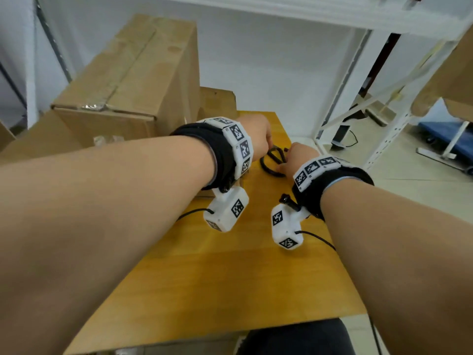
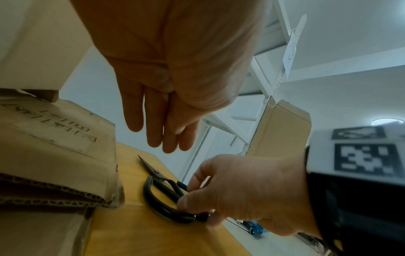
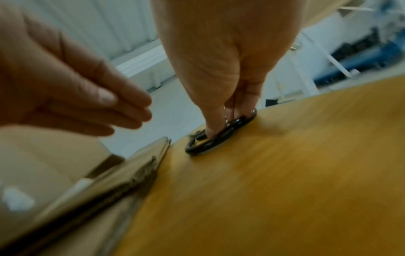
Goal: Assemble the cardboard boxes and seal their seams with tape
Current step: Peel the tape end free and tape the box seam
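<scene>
Black scissors [image 1: 265, 166] lie near the far edge of the wooden table [image 1: 230, 278]. My right hand [image 1: 299, 156] pinches their handle loops [image 2: 151, 201], fingertips down on the loops [image 3: 195, 151] in the right wrist view. My left hand [image 1: 256, 134] hovers just left of and above the scissors with fingers straight and together [image 2: 157, 121], holding nothing. A large taped cardboard box [image 1: 128, 73] stands at the back left on flattened cardboard [image 1: 38, 142]. No tape roll is visible.
A stack of corrugated cardboard [image 2: 54, 147] borders the scissors on the left. A white metal shelf frame [image 1: 345, 85] stands beyond the table's far right corner, with another box [image 1: 455, 73] on it. A blue cart [image 1: 440, 134] sits on the floor.
</scene>
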Available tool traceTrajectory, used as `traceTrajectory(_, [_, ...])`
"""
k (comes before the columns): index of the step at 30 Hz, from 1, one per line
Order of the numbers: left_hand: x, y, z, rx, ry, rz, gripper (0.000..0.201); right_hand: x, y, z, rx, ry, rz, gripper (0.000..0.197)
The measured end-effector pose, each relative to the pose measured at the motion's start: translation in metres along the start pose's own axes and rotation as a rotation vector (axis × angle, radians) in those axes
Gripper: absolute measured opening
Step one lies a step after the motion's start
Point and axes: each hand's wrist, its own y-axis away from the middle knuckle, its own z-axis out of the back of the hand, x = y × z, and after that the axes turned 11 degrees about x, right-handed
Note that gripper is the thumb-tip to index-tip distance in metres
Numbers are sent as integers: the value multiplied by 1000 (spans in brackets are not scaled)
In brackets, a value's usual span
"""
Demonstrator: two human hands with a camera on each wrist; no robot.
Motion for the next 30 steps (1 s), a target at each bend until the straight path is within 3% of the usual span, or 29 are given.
traceTrajectory(5, [1,11,1,15,21,-14,35,-8,20,3,111,-17,-35,41])
traceTrajectory(11, [-11,57,15,-2,26,-74,32,-8,67,26,325,-249,-128,16])
traceTrajectory(13, [-16,78,21,-35,62,-111,27,1,89,30,271,-147,-132,12])
traceTrajectory(15, [-20,101,28,-29,122,-143,18,15,110,36,101,-77,-44,15])
traceTrajectory(18, [-18,137,39,31,231,-138,18,36,138,51,4,-385,177,23])
traceTrajectory(22, [15,174,48,235,283,29,27,58,166,64,40,-432,452,31])
traceTrajectory(25, [55,193,45,413,270,239,33,76,184,65,184,-388,530,41])
traceTrajectory(28, [89,203,45,342,227,368,37,91,194,60,343,-332,521,71])
traceTrajectory(30, [104,208,46,340,363,413,42,94,192,52,421,-315,514,75])
